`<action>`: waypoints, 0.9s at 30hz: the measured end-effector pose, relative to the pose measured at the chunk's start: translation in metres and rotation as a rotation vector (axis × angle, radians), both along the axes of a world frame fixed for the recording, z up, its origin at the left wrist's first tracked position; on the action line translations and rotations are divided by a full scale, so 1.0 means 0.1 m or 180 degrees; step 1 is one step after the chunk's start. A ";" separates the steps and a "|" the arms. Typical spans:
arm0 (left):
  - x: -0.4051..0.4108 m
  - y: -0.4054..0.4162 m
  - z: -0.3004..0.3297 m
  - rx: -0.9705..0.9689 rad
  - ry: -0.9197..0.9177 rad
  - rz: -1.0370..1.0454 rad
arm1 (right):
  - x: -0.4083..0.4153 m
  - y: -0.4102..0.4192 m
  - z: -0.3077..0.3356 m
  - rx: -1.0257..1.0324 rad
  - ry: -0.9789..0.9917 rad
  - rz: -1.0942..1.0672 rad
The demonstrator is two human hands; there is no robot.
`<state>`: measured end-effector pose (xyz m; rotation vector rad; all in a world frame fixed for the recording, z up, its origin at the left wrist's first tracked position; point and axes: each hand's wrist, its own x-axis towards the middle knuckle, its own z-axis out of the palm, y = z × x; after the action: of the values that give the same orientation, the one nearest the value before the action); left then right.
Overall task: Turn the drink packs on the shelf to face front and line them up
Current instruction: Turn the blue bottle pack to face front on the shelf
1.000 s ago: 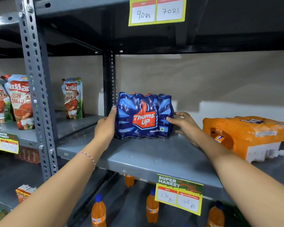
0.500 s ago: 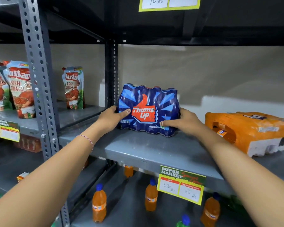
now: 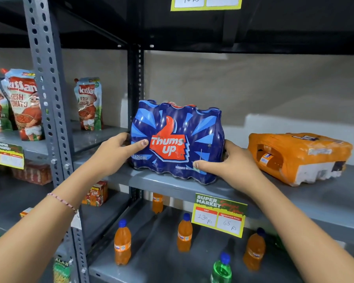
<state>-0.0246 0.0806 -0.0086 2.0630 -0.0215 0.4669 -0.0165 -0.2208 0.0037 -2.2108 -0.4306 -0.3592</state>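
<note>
A blue shrink-wrapped Thums Up drink pack (image 3: 177,139) stands upright near the front edge of the grey shelf (image 3: 307,203), its logo facing me. My left hand (image 3: 119,150) grips its left side with the thumb on the front. My right hand (image 3: 231,166) holds its lower right corner, thumb across the front. To the right, an orange drink pack (image 3: 298,156) lies flat on its side on the same shelf, skewed, apart from my hands.
A perforated grey upright (image 3: 47,94) and a dark post (image 3: 135,78) stand left of the blue pack. Ketchup pouches (image 3: 89,103) fill the left bay. Loose orange bottles (image 3: 184,231) stand on the shelf below. A price tag (image 3: 219,215) hangs from the shelf edge.
Both hands have shifted from the pack's sides to wrap its front, and the blue pack has come forward toward the shelf edge.
</note>
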 end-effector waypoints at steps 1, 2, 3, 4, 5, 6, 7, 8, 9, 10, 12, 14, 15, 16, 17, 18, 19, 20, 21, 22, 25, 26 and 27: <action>-0.01 0.00 0.01 -0.0012 0.0001 -0.0010 | -0.02 0.00 0.00 -0.0032 -0.0018 -0.0016; -0.01 0.00 0.00 -0.0013 0.0011 -0.0009 | -0.03 0.00 0.00 -0.0051 -0.0019 -0.0029; -0.02 -0.01 0.00 -0.0010 0.0022 0.0015 | -0.04 0.00 0.01 -0.0068 -0.0012 -0.0042; -0.02 -0.01 0.00 -0.0006 0.0038 0.0058 | -0.05 0.00 0.01 -0.0082 -0.0020 -0.0052; -0.03 -0.03 -0.01 0.0012 0.0050 0.0100 | -0.05 0.00 0.02 -0.0085 -0.0042 -0.0063; -0.05 -0.06 -0.03 0.0032 0.0039 0.0151 | -0.06 0.00 0.03 -0.0081 -0.0058 -0.0057; -0.06 -0.12 -0.02 0.0050 -0.0001 0.0195 | -0.08 -0.03 0.06 -0.0102 -0.0055 -0.0013; -0.09 -0.15 -0.04 0.0056 -0.0038 0.0238 | -0.09 -0.04 0.07 -0.0145 0.0003 0.0101; -0.12 -0.19 -0.08 0.0059 -0.0117 0.0292 | -0.11 -0.07 0.09 -0.0178 0.0099 0.0263; -0.11 -0.29 -0.09 0.0078 -0.0227 0.0357 | -0.10 -0.19 0.14 -0.0189 0.0206 0.0452; -0.16 -0.31 -0.25 0.0067 -0.0588 0.0642 | -0.07 -0.33 0.21 -0.0120 0.0223 0.0676; -0.21 -0.50 -0.33 0.0090 -0.1501 0.0981 | 0.03 -0.72 0.40 0.0185 -0.0405 0.0376; -0.28 -0.63 -0.33 0.0119 -0.2047 0.1066 | 0.10 -0.92 0.50 0.0280 -0.0721 0.0136; -0.37 -0.79 -0.31 0.0198 -0.2517 0.1009 | 0.17 -1.13 0.61 0.0275 -0.0955 -0.0131; -0.47 -1.00 -0.26 0.0334 -0.2844 0.0804 | 0.25 -1.38 0.69 0.0203 -0.1078 -0.0401; -0.55 -1.23 -0.20 0.0448 -0.3039 0.0479 | 0.37 -1.63 0.75 0.0103 -0.1074 -0.0635; -0.60 -1.47 -0.15 0.0472 -0.3059 0.0086 | 0.52 -1.88 0.78 -0.0022 -0.0935 -0.0878; -0.58 -1.70 -0.13 0.0381 -0.2928 -0.0278 | 0.66 -2.09 0.78 -0.0142 -0.0716 -0.1117; -0.56 -1.95 -0.07 0.0211 -0.2669 -0.0505 | 0.79 -2.29 0.77 -0.0209 -0.0449 -0.1311; -0.47 -2.20 -0.02 0.0004 -0.2301 -0.0568 | 0.90 -2.47 0.74 -0.0179 -0.0171 -0.1418; -0.09 -2.85 0.21 -0.0671 -0.0746 -0.0552 | 1.07 -2.83 0.62 0.0535 0.0829 -0.1196; 0.06 -3.01 0.28 -0.0726 -0.0244 -0.0511 | 1.12 -2.91 0.55 0.0767 0.1078 -0.1098; 0.19 -3.17 0.37 -0.0737 0.0178 -0.0458 | 1.15 -2.99 0.50 0.0945 0.1234 -0.0996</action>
<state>-0.0056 -0.2367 0.0284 1.8316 -0.0785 0.3076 0.0987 -0.5199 0.0540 -1.9900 0.1714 -0.1385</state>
